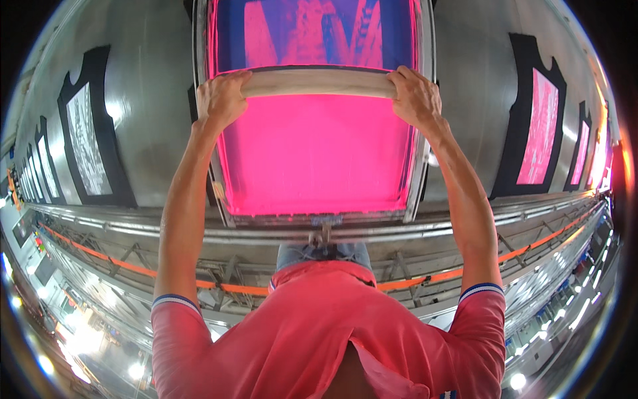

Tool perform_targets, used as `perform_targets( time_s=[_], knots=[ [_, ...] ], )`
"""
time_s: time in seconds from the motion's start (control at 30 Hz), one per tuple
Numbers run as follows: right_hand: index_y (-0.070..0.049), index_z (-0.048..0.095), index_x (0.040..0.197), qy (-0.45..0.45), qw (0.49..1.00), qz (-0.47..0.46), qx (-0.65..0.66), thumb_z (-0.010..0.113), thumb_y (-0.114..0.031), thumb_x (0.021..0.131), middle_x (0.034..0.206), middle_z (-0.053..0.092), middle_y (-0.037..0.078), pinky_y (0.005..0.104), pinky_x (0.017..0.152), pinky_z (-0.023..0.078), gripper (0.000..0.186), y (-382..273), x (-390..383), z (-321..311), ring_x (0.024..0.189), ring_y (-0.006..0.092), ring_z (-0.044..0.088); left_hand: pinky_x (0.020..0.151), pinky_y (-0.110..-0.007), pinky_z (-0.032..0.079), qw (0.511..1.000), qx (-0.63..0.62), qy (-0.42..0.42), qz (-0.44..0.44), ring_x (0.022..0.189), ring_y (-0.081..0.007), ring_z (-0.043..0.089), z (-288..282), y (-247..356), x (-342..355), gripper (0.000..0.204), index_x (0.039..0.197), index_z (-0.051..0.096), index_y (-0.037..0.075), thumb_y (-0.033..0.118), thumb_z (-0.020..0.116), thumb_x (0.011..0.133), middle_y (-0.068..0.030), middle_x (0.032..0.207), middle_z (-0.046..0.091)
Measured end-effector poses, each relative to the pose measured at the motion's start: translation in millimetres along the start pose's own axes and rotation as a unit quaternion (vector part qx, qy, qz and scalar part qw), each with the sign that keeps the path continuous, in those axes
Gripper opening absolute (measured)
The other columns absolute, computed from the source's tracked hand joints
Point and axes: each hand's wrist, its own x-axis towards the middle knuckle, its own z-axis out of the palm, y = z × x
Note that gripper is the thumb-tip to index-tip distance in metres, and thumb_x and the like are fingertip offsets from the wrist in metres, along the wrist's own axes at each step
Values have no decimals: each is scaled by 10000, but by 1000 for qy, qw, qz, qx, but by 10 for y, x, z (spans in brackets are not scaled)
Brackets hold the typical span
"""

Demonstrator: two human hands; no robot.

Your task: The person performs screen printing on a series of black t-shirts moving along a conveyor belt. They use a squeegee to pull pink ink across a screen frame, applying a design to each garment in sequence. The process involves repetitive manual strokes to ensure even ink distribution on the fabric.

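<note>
While clasping a wooden squeegee (319,84) at both ends, flanked by dark printed garments (90,133)

Wrapped tightly by left hand (223,97) at one end, right hand (416,97) at the other. Laid across a pink-coated screen (319,153) over a grey desk (156,100). Crossing in front of metal rails (256,236) and an orange strip (246,288) with both arms (181,199).

- Bar (322,83): pale wood, smooth and matt.
- Ink (319,153) on the near side: wet-looking, glossy.
- Frame (201,40): metal, dull sheen.
- Table (156,86): smooth metal, softly shiny.
- Left garment (90,139), right garment (538,126): matt black cloth.
- Near shirt (319,312): creased matt cloth.
</note>
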Motion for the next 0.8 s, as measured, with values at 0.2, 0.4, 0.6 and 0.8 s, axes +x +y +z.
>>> perform_targets(
  time_s=[0.2, 0.4, 0.6, 0.8],
  knots=[
    [-37, 684, 1074, 14, 1000, -22, 11, 709, -28, 757, 1043, 651, 65, 405, 823, 584, 318, -349, -1122, 345, 1020, 256, 647, 861, -413, 579, 999, -18, 29, -1, 1024, -285, 703, 363, 179, -1172, 469, 1192, 730, 172, 2, 591, 778, -53, 1208, 712],
    [-36, 670, 1055, 2, 999, -30, 21, 687, -17, 736, 1057, 637, 89, 420, 822, 570, 319, -675, -2229, 563, 1025, 280, 636, 911, -400, 559, 999, -22, 26, 8, 1053, -287, 693, 520, 537, -2388, 493, 1183, 727, 124, -3, 608, 722, -82, 1231, 705],
    [-35, 672, 1073, 28, 998, -43, 42, 662, -17, 760, 1059, 639, 96, 421, 891, 535, 315, -823, -2826, 778, 1024, 293, 624, 884, -399, 561, 999, -25, 40, -14, 1039, -295, 688, 728, 709, -3042, 502, 1165, 735, 126, -3, 622, 693, -41, 1244, 704],
    [-22, 643, 1208, 141, 987, -73, 0, 584, 9, 824, 1092, 608, 130, 461, 993, 479, 389, -930, -3150, 1137, 1025, 326, 605, 1075, -444, 454, 987, 3, 140, 78, 1239, -301, 602, 910, 738, -3308, 549, 1253, 639, 15, -62, 602, 710, -136, 1307, 650]
  ],
)
